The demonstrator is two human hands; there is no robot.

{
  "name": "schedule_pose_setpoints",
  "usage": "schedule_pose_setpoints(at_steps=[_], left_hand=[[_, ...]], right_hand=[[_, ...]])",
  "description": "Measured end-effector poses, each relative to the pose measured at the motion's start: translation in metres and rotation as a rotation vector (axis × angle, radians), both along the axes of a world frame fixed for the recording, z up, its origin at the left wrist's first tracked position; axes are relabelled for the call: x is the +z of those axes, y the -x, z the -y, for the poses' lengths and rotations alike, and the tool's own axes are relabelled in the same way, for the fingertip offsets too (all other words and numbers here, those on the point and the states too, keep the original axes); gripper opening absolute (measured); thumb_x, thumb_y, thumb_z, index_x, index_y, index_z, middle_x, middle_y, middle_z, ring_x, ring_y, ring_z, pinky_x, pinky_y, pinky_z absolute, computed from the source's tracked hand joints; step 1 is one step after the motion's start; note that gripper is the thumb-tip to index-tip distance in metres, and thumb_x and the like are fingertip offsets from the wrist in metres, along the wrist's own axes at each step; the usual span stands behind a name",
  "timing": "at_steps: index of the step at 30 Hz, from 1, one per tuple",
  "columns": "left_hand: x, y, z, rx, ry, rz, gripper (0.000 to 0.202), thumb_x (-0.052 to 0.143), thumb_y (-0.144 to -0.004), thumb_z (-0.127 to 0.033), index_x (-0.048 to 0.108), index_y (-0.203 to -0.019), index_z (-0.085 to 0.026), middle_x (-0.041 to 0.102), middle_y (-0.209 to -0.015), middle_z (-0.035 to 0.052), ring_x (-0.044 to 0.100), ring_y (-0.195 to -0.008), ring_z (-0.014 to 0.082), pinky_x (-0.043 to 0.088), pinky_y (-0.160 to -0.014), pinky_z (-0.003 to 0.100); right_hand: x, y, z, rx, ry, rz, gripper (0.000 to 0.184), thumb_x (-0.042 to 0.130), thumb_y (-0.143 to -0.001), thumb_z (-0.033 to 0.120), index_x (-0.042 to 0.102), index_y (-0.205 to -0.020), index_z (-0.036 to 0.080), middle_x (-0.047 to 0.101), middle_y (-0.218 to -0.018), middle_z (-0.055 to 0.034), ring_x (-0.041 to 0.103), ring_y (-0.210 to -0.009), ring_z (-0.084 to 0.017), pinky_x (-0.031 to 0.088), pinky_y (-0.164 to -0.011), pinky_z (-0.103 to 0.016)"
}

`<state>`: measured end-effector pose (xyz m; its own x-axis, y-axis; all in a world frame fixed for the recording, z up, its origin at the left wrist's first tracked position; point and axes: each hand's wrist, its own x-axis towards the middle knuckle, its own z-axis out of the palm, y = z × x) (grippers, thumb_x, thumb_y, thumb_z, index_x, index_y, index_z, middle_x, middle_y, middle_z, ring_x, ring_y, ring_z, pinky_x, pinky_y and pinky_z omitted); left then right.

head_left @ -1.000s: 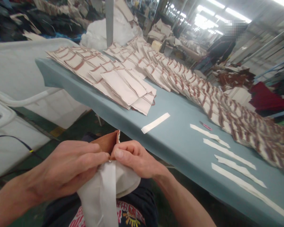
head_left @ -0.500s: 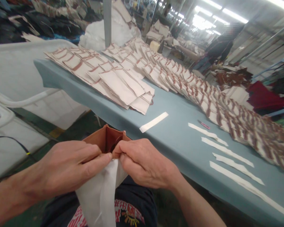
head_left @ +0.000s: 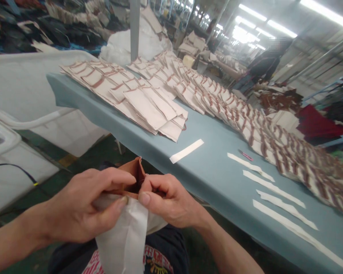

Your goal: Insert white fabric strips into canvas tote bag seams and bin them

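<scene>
A cream fabric pouch with a brown lining (head_left: 130,168) is held up before my lap, its mouth facing away and up. My left hand (head_left: 87,205) pinches the near rim, thumb outside and fingers over the brown edge. Close beside it, my right hand (head_left: 167,199) grips the same rim with its thumb on the outer face and curled fingers inside. White cloth (head_left: 124,236) hangs from the rim below both hands. The pouch's interior is mostly dark, and my right fingertips are hidden in it.
A blue-green covered table (head_left: 214,167) runs diagonally ahead. Overlapping cream pieces with brown edges (head_left: 151,102) lie on it, with white strips (head_left: 274,186) and a small pink tool (head_left: 247,156). White bins (head_left: 42,83) stand left. A person (head_left: 263,64) is in the background.
My hands have moved slightly apart along the rim. My left thumb has shifted left and its fingers have lifted, and more of the brown edge shows between the hands.
</scene>
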<state>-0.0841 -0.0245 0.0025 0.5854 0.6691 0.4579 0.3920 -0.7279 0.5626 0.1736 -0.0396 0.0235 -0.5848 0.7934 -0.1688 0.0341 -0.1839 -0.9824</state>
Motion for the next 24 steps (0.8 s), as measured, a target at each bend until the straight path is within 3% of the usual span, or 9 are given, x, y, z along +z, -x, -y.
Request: schedule_pose_setpoints(at_steps=[2, 7, 12, 15, 18, 21, 24], left_hand=[[0.003, -0.003, 0.001, -0.027, 0.108, 0.017, 0.019, 0.056, -0.104, -0.023, 0.072, -0.112, -0.026, 0.083, -0.086, -0.0041, 0.074, -0.065, 0.0120, 0.051, -0.063, 0.022], [0.007, -0.009, -0.004, 0.009, 0.279, 0.058, 0.036, 0.043, -0.116, -0.029, 0.071, -0.095, -0.024, 0.071, -0.071, -0.0060, 0.062, -0.057, 0.0120, 0.042, -0.056, 0.022], [-0.002, -0.002, -0.020, -0.206, 0.100, 0.029, 0.035, 0.052, -0.114, -0.019, 0.060, -0.080, -0.024, 0.060, -0.066, -0.0084, 0.055, -0.056, 0.0110, 0.037, -0.058, 0.024], [-0.008, -0.005, -0.019, -0.238, 0.002, 0.111, 0.031, 0.055, -0.110, -0.016, 0.058, -0.080, -0.026, 0.061, -0.066, -0.0071, 0.055, -0.059, 0.0137, 0.040, -0.062, 0.028], [-0.017, -0.019, -0.008, -0.184, 0.010, 0.204, 0.032, 0.049, -0.110, -0.018, 0.056, -0.080, -0.027, 0.065, -0.069, -0.0038, 0.059, -0.062, 0.0164, 0.045, -0.066, 0.030], [-0.028, -0.036, -0.003, -0.094, 0.040, 0.315, 0.042, 0.038, -0.118, -0.029, 0.048, -0.077, -0.027, 0.061, -0.067, -0.0027, 0.056, -0.059, 0.0173, 0.043, -0.063, 0.032], [-0.035, -0.041, -0.007, -0.101, 0.082, 0.330, 0.056, 0.035, -0.124, -0.051, 0.045, -0.075, -0.026, 0.051, -0.062, -0.0053, 0.049, -0.053, 0.0147, 0.039, -0.056, 0.030]], right_hand=[[-0.003, -0.001, -0.002, -0.029, -0.060, 0.035, 0.063, 0.086, -0.090, 0.076, 0.058, -0.075, 0.022, 0.042, -0.063, 0.0090, 0.033, -0.059, -0.009, 0.027, -0.053, -0.025], [-0.006, 0.001, -0.005, -0.040, -0.159, 0.082, 0.053, 0.083, -0.095, 0.068, 0.065, -0.082, 0.021, 0.050, -0.067, 0.0071, 0.038, -0.061, -0.010, 0.033, -0.056, -0.025], [0.000, 0.008, 0.007, -0.071, -0.175, 0.024, 0.048, 0.084, -0.096, 0.062, 0.063, -0.080, 0.022, 0.045, -0.064, 0.0083, 0.036, -0.059, -0.009, 0.031, -0.055, -0.025], [-0.006, 0.021, 0.016, -0.089, -0.097, -0.115, 0.049, 0.088, -0.093, 0.062, 0.063, -0.080, 0.022, 0.043, -0.061, 0.0084, 0.032, -0.055, -0.009, 0.027, -0.052, -0.026], [-0.021, 0.038, 0.018, -0.113, -0.045, -0.263, 0.061, 0.090, -0.082, 0.076, 0.059, -0.076, 0.024, 0.047, -0.063, 0.0053, 0.034, -0.055, -0.011, 0.030, -0.052, -0.028], [-0.032, 0.046, 0.014, -0.184, -0.028, -0.357, 0.067, 0.086, -0.076, 0.085, 0.054, -0.073, 0.026, 0.050, -0.065, 0.0030, 0.040, -0.056, -0.013, 0.038, -0.054, -0.030], [-0.024, 0.032, 0.013, -0.257, -0.109, -0.272, 0.058, 0.082, -0.088, 0.076, 0.056, -0.077, 0.025, 0.051, -0.069, 0.0033, 0.041, -0.058, -0.013, 0.040, -0.057, -0.028]])
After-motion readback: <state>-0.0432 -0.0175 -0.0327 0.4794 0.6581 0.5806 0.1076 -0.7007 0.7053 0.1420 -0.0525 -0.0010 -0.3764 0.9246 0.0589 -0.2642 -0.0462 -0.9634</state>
